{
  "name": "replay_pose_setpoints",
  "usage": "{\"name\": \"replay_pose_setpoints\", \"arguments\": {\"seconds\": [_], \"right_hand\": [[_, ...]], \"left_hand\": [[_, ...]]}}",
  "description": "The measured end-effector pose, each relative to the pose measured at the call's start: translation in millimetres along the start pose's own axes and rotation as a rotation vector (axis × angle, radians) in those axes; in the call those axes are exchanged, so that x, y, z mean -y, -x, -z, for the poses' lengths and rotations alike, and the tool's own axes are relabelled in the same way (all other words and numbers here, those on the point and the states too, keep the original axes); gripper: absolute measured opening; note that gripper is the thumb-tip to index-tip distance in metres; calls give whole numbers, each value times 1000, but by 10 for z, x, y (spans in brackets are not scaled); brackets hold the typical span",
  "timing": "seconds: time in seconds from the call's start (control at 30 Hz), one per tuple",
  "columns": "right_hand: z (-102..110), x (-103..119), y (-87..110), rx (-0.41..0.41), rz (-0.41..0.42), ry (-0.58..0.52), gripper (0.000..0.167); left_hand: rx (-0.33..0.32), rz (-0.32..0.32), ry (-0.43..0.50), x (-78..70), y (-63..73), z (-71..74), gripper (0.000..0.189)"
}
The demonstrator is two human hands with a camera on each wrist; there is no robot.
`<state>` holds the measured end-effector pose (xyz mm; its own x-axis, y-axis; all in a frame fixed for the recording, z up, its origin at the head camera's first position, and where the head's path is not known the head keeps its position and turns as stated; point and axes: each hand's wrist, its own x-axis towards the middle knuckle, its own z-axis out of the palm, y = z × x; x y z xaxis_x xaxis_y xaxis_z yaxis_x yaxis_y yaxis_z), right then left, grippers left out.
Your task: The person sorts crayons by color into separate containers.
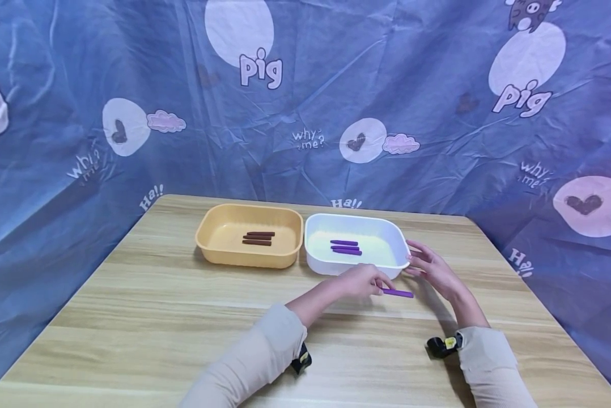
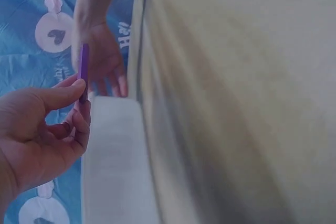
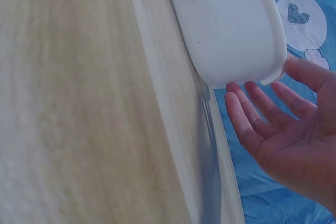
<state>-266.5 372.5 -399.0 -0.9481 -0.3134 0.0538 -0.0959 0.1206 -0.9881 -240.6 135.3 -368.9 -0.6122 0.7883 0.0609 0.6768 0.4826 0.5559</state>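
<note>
My left hand (image 1: 361, 280) pinches a purple crayon (image 1: 398, 293) between thumb and fingertips, in front of the white bin's near wall. The left wrist view shows the crayon (image 2: 83, 72) standing out past the thumb. My right hand (image 1: 435, 273) is at the right end of the white bin (image 1: 356, 218). Its fingertips touch the end wall and the thumb is at the rim, as the right wrist view of the hand (image 3: 289, 119) shows. Three purple crayons (image 1: 346, 250) lie side by side in the white bin.
Left of the white bin stands a yellow-orange bin (image 1: 249, 260) holding three brown crayons (image 1: 257, 242). Both bins sit toward the back of the wooden table (image 1: 132, 323). A blue printed cloth (image 1: 305, 102) hangs behind and beside the table.
</note>
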Motion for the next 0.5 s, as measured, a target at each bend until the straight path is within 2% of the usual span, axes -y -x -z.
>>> {"name": "replay_pose_setpoints", "arguments": {"seconds": [0.1,0.2,0.5], "right_hand": [[5,-10,-7,-1,-4,-4,58],[-1,-4,-7,-2,-8,-18,58],[-5,3,-12,-10,0,-28,58]], "left_hand": [[-30,-26,-21,15,-2,111,26],[-59,-24,-38,43,-13,243,25],[-189,109,40,285,-77,580,23]]}}
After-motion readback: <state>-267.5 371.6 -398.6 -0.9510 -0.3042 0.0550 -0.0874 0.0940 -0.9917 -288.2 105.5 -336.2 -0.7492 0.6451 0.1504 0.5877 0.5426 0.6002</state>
